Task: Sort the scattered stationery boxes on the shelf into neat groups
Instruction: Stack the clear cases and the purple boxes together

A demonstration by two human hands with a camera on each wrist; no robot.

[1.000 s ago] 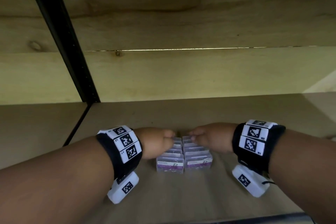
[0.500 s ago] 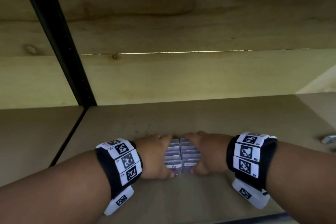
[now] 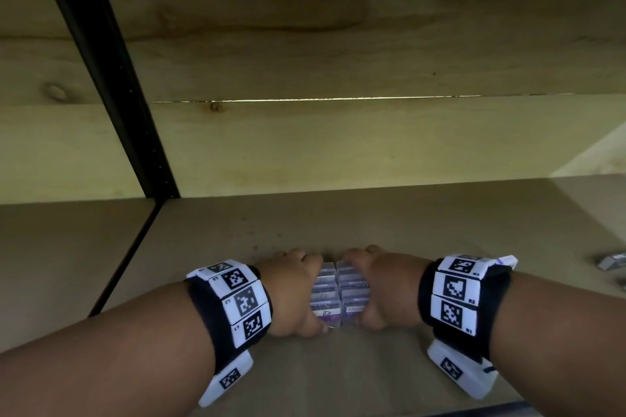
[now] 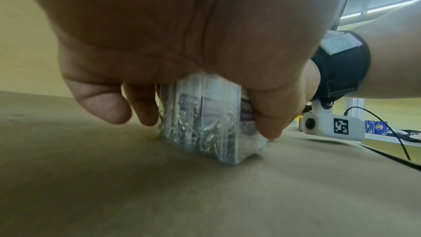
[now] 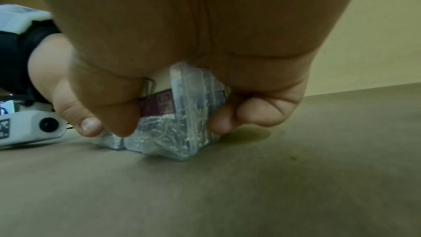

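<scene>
Two rows of clear paper-clip boxes with purple labels stand side by side on the shelf board [image 3: 372, 220]. My left hand [image 3: 298, 291] grips the left row [image 3: 324, 294], fingers curled over its far end and thumb on the near end. My right hand [image 3: 382, 288] grips the right row [image 3: 352, 296] the same way. In the left wrist view the thumb and fingers clamp the boxes [image 4: 205, 123], which rest on the board. The right wrist view shows silvery clips inside the boxes [image 5: 177, 129]. Both palms hide the rows' outer sides.
A small silvery object [image 3: 613, 261] lies on the board at the far right. A black upright post [image 3: 118, 95] divides the shelf to the left. Wooden panels close the back, and the shelf's front edge runs just below my wrists.
My hands have come down from the tops of the rows and closed round their ends. The near labels, plain one second ago, are now mostly covered by my thumbs.
</scene>
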